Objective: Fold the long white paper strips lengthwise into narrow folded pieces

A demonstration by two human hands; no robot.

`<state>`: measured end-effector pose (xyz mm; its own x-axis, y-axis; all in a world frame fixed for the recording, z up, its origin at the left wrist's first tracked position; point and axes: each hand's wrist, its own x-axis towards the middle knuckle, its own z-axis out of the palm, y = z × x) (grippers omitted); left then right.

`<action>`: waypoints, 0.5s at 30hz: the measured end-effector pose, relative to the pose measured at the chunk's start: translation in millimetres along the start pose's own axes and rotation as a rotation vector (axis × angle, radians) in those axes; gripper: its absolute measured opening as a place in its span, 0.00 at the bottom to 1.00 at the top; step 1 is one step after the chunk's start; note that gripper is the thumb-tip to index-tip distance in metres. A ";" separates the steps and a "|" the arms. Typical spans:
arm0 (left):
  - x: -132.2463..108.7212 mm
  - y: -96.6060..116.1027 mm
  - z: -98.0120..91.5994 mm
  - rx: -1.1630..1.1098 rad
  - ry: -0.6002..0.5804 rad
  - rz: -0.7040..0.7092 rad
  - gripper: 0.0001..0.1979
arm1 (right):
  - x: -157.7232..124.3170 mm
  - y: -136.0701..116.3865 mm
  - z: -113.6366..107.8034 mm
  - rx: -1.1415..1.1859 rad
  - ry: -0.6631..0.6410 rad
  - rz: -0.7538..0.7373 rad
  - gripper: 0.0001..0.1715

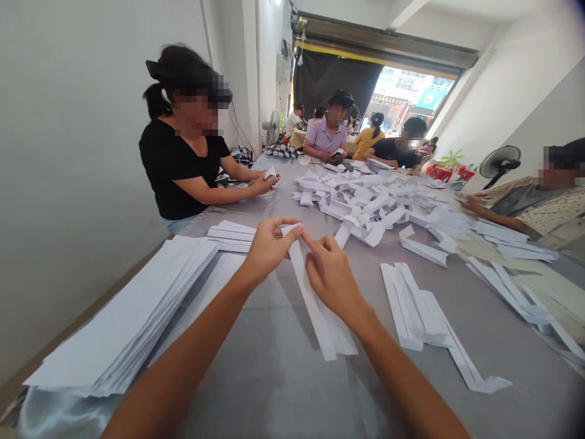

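We have a folded paper strip (315,308) on the grey table cover (269,372), right in front of us and between our two forearms. Its long axis runs away from us, with the far tip up near our left hand (269,251) and the near end lying on the table, slightly to the right. That far tip sits at the thumb side of our left hand, and the fingers curl in a light pinch around it. Our right hand (331,279) lies just to the right of the strip, lower along its length, and its pointing finger reaches up toward the same tip. Its fingers rest against the strip's edge, but we cannot tell whether they really grip it, since the thumb is out of sight. So the left hand is nearer the tip, and the right is nearer the strip's middle.

A tall stack of paper sheets (121,311) lies to our left, with a few narrow strips (231,236) beyond it. More folded strips (411,305) lie to our right, and a big heap of folded paper pieces (365,207) fills the table ahead. Across the table, a co-worker's hands (264,183) hold a small paper piece (270,174).
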<state>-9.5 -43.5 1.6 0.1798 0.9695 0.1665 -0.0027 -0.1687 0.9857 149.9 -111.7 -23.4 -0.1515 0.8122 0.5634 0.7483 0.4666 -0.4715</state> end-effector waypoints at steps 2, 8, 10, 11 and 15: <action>1.7 0.7 -2.8 -0.043 0.022 -0.021 0.27 | 0.5 0.6 -0.8 0.068 0.021 0.014 0.31; 4.6 8.0 -10.9 -0.172 0.106 -0.035 0.25 | 2.7 2.0 -12.0 0.205 -0.132 0.124 0.23; 4.5 9.4 -11.3 -0.182 0.090 -0.028 0.25 | 3.5 1.2 -16.2 0.252 -0.188 0.160 0.22; 4.5 9.6 -11.3 -0.182 0.082 -0.022 0.24 | 3.9 0.8 -17.8 0.270 -0.203 0.171 0.23; 6.7 7.4 -12.6 -0.180 0.101 0.009 0.23 | 5.3 1.3 -21.7 0.291 -0.245 0.199 0.23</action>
<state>-20.7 -35.9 10.3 0.0794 0.9825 0.1684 -0.1811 -0.1519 0.9717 164.0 -114.4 -6.3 -0.1979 0.9390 0.2812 0.5706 0.3436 -0.7459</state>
